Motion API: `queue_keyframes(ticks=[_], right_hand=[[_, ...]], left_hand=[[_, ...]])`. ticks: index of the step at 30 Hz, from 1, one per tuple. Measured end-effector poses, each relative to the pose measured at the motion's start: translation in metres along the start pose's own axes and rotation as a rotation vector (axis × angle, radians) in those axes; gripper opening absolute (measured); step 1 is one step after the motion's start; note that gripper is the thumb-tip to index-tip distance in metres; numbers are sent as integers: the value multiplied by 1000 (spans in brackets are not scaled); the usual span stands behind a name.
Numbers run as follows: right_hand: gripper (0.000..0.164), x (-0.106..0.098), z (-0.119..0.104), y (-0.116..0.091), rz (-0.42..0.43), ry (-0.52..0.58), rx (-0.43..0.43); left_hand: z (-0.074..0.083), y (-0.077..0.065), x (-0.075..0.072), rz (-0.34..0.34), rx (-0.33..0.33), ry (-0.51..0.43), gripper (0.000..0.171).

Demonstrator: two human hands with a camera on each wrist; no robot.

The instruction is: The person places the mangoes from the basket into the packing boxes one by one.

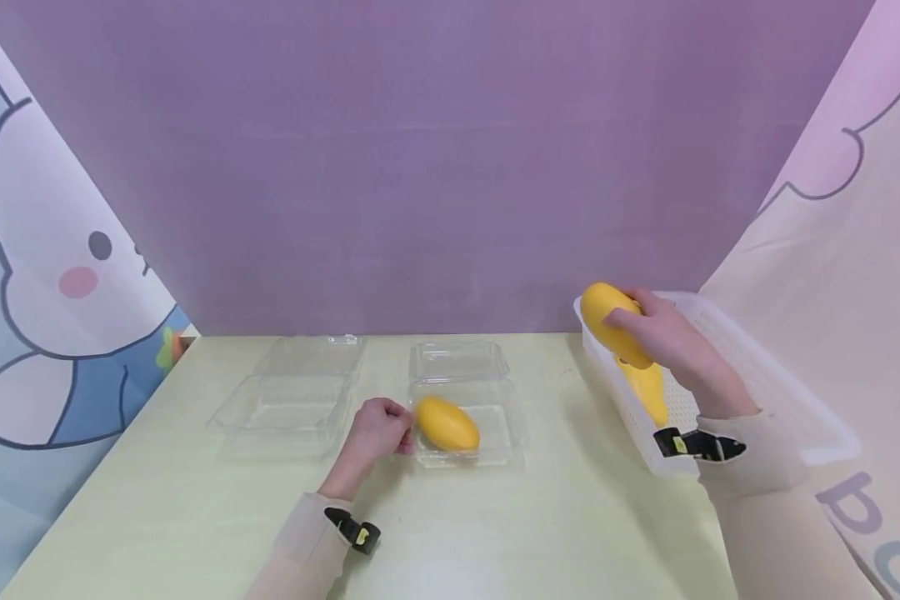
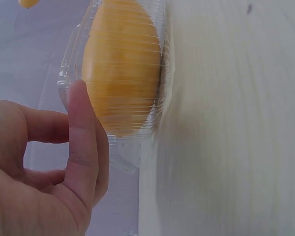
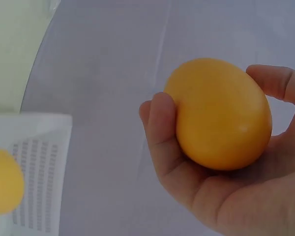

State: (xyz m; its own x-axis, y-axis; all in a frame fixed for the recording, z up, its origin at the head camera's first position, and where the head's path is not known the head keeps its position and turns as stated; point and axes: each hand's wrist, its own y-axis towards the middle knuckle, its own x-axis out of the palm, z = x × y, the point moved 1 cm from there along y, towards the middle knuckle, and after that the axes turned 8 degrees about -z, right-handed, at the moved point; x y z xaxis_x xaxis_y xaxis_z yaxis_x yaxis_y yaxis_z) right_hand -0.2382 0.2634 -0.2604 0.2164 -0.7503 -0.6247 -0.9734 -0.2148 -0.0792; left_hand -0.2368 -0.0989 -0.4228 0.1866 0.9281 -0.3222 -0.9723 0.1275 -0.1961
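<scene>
In the head view my right hand [image 1: 663,333] grips a yellow mango [image 1: 607,321] above the white basket, its fingers and thumb curled round the fruit. The right wrist view shows the same mango [image 3: 219,115] cupped in the hand [image 3: 187,182]. My left hand [image 1: 380,429] is at the left edge of an open clear plastic box [image 1: 498,425], pinching its rim. Another mango [image 1: 447,423] lies inside that box, tilted across its left half. From the left wrist, the fingers [image 2: 81,142] overlap the rim beside the mango [image 2: 120,64], seen through the ridged wall.
A second open clear box [image 1: 285,408] stands to the left, its lid [image 1: 311,354] folded back. More yellow fruit [image 1: 648,390] lies in the perforated white basket [image 1: 765,375] on the right. A purple backdrop [image 1: 450,167] rises behind the pale table [image 1: 540,525].
</scene>
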Motion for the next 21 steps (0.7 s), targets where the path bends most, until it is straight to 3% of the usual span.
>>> queue_keyframes(ticks=[11,21], right_hand=[[54,34,-8,-4,43,43,-68],[62,68,4,0,38,80,-103]], left_hand=[[-1,0,-2,5,-3,18,14],[-2,0,2,-9,6,3,14]])
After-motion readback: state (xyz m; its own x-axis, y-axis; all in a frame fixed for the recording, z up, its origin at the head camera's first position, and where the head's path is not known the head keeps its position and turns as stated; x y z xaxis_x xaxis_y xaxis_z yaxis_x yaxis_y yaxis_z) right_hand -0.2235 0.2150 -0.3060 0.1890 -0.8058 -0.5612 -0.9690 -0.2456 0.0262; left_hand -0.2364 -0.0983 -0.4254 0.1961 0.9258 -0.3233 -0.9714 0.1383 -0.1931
